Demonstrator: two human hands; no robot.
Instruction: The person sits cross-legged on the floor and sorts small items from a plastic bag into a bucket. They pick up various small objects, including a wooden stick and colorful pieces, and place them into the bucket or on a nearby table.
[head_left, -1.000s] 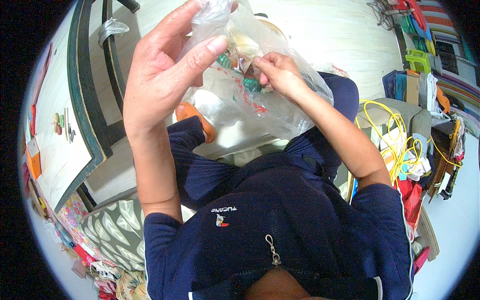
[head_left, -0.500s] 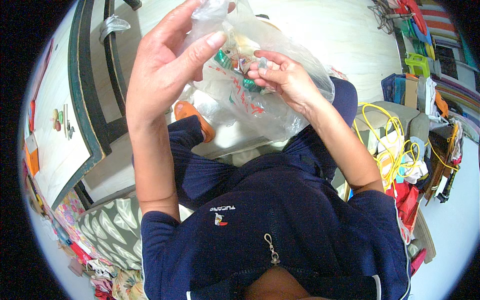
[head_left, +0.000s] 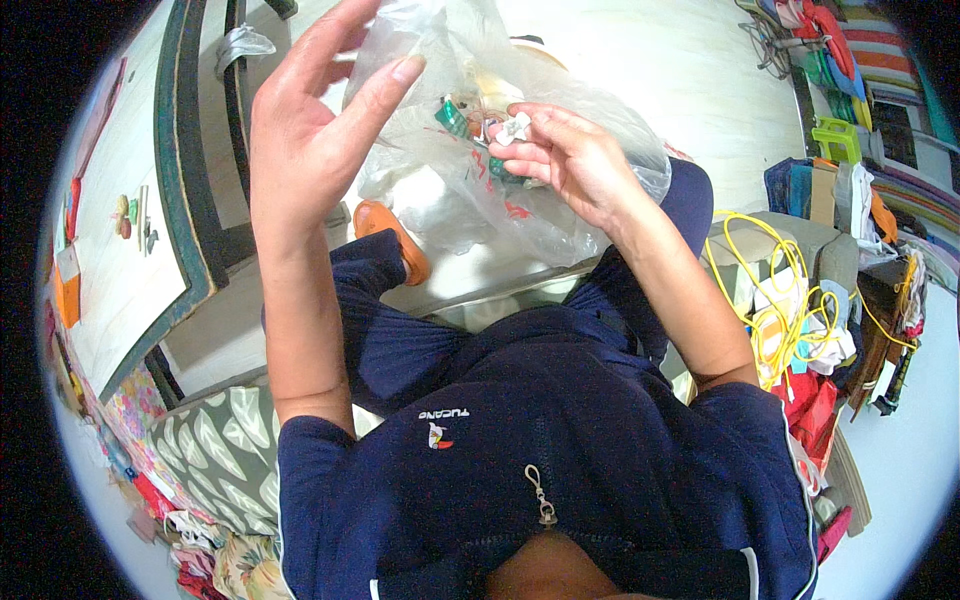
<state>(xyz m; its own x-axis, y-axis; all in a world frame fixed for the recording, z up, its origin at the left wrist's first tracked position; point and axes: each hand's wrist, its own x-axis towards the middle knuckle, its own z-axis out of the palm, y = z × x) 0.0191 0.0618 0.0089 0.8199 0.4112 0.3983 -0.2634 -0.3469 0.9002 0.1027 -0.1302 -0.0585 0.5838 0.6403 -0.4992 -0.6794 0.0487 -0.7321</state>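
Note:
Upright at the upper left, my left hand [head_left: 310, 130] holds up the rim of a clear plastic bag [head_left: 430, 50] with its fingers; the thumb stands apart, and the fingertips are partly hidden or out of frame. My right hand [head_left: 580, 160] is at the bag's mouth. Between its thumb and fingers it pinches a small white piece shaped like a flower [head_left: 514, 129]. Shiny green pieces [head_left: 452, 117] and other small bits, too jumbled to name, show by the bag close to my right fingertips. Red marks are printed on the bag.
A dark-edged table with a pale top [head_left: 120, 290] stands on the left, small items [head_left: 135, 220] on it. Below the bag is an orange shoe [head_left: 390, 240]. To the right, yellow cord [head_left: 780, 300] lies over piled goods; a green stool [head_left: 837, 140] stands farther off.
The small piece in my right fingers has turned and now shows its white flower shape. My left hand has shifted slightly left, its thumb farther from the green pieces.

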